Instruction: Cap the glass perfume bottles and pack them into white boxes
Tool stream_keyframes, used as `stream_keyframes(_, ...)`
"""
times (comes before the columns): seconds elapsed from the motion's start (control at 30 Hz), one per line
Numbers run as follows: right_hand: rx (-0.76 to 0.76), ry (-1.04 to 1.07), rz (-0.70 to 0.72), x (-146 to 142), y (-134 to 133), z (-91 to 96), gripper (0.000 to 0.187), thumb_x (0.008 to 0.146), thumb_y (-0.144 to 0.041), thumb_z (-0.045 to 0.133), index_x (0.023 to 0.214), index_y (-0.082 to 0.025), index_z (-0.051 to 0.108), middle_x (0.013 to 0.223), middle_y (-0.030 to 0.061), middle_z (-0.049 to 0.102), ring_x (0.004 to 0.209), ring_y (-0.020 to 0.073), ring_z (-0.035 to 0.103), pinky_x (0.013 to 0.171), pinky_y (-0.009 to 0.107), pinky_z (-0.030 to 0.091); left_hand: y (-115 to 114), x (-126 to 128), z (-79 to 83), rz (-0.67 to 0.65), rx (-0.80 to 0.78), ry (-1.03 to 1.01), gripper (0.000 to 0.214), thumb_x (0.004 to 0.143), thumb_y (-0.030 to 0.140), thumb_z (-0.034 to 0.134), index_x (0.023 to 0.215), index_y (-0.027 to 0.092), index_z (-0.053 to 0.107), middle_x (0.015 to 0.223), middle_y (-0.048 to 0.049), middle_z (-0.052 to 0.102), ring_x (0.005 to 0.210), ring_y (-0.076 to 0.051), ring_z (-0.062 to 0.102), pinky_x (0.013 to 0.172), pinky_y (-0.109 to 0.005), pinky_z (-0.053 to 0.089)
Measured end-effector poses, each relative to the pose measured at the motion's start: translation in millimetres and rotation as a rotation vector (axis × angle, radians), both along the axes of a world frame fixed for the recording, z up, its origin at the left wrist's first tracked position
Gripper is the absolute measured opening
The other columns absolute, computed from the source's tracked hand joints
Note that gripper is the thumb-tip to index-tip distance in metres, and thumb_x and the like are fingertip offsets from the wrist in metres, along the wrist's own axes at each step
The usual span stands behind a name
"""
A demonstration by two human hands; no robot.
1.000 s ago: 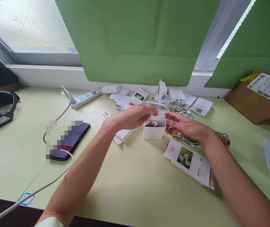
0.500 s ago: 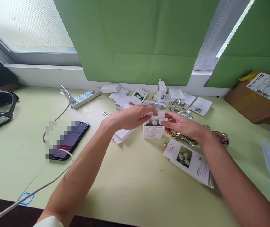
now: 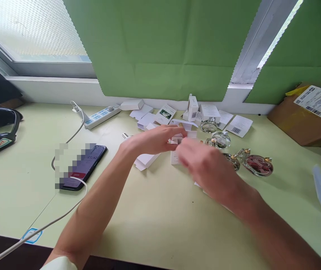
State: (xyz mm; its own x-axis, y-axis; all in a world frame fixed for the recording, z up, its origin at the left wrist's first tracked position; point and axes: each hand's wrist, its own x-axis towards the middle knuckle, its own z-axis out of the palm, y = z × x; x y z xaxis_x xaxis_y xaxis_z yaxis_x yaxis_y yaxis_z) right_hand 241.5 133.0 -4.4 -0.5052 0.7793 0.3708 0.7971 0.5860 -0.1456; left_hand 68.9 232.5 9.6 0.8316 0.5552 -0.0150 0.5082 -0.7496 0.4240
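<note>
A small open white carton [image 3: 174,159] stands upright in the middle of the table, largely covered by my hands. My left hand [image 3: 161,138] reaches over its top from the left, fingers curled at the raised flaps. In front of the carton is my right hand [image 3: 205,165], smeared by motion, with its fingers bent; whether it holds anything is hidden. Right of it sit several glass perfume bottles, among them a pink one [image 3: 258,165] and a clear round one [image 3: 221,140]. The printed white packet under my right hand is mostly hidden.
Flattened and folded white boxes [image 3: 165,114] lie along the back. A power strip [image 3: 102,117], a phone [image 3: 93,165] with a white cable, and headphones [image 3: 1,131] are on the left. A brown cardboard box [image 3: 303,123] stands at the right.
My right hand has left the carton's right side and swung nearer and lower, now covering the carton's front and the printed packet. My left hand stays at the flaps.
</note>
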Motion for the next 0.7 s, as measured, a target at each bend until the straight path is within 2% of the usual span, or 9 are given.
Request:
stream_keyframes(0.07, -0.076, -0.237, 0.272, -10, -5, -3.6, 0.023, 0.077, 0.001, 0.053, 0.08, -0.02, 0.061, 0.08, 0.0046, 0.058, 0.077, 0.0186, 0.053, 0.068, 0.033, 0.039, 0, 0, 0.3, 0.002, 0.007, 0.004, 0.03, 0.096, 0.033, 0.048, 0.124, 0.026, 0.053, 0.123, -0.0036, 0.06, 0.098, -0.015, 0.058, 0.074, -0.024, 0.041)
stream_keyframes(0.13, -0.207, -0.427, 0.334, -17, -10, -12.9, 0.024, 0.064, 0.002, 0.064, 0.072, -0.02, 0.062, 0.079, 0.0048, 0.061, 0.082, 0.0208, 0.055, 0.076, 0.036, 0.04, -1, 1, 0.4, 0.011, 0.01, 0.012, 0.03, 0.096, 0.034, 0.048, 0.125, 0.027, 0.053, 0.124, -0.0032, 0.06, 0.099, -0.015, 0.058, 0.073, -0.024, 0.041)
stream_keyframes(0.23, -0.387, -0.617, 0.217, -26, -19, -29.8, 0.024, 0.054, 0.0, 0.071, 0.065, -0.02, 0.064, 0.071, 0.006, 0.062, 0.077, 0.0223, 0.056, 0.077, 0.039, 0.042, -1, 0, 0.1, 0.012, 0.011, 0.024, 0.032, 0.095, 0.033, 0.049, 0.126, 0.027, 0.052, 0.126, -0.0026, 0.059, 0.101, -0.016, 0.057, 0.072, -0.023, 0.04)
stream_keyframes(0.33, -0.455, -0.698, 0.128, -32, -29, -40.3, 0.022, 0.052, -0.004, 0.075, 0.061, -0.022, 0.065, 0.059, 0.0057, 0.059, 0.071, 0.0233, 0.056, 0.075, 0.041, 0.041, -2, 0, -0.3, 0.013, 0.008, 0.037, 0.033, 0.095, 0.034, 0.05, 0.128, 0.028, 0.051, 0.126, -0.0021, 0.059, 0.1, -0.015, 0.058, 0.07, -0.023, 0.04)
stream_keyframes(0.5, -0.485, -0.747, 0.06, -41, -41, -43.8, 0.02, 0.051, -0.012, 0.078, 0.058, -0.027, 0.067, 0.053, 0.0053, 0.058, 0.064, 0.0238, 0.054, 0.068, 0.042, 0.037, -3, -1, -0.4, 0.022, 0.003, 0.074, 0.039, 0.093, 0.04, 0.052, 0.131, 0.029, 0.049, 0.133, -0.0032, 0.054, 0.101, -0.016, 0.058, 0.074, -0.024, 0.042)
stream_keyframes(0.6, -0.5, -0.762, 0.047, -45, -43, -45.6, 0.022, 0.048, -0.013, 0.079, 0.054, -0.028, 0.065, 0.046, 0.0032, 0.054, 0.059, 0.0228, 0.053, 0.065, 0.041, 0.035, -8, 0, 1.6, 0.027, 0.052, 0.079, 0.039, 0.094, 0.041, 0.051, 0.131, 0.029, 0.049, 0.139, -0.0043, 0.047, 0.111, -0.019, 0.054, 0.083, -0.027, 0.043)
stream_keyframes(0.7, -0.48, -0.76, 0.059, -48, -43, -50.3, 0.023, 0.045, -0.015, 0.082, 0.053, -0.028, 0.064, 0.048, 0.0025, 0.055, 0.058, 0.0225, 0.053, 0.065, 0.041, 0.037, -18, 4, 10.5, 0.016, 0.133, 0.02, 0.033, 0.095, 0.039, 0.051, 0.126, 0.027, 0.053, 0.138, -0.0052, 0.046, 0.122, -0.023, 0.048, 0.094, -0.033, 0.041)
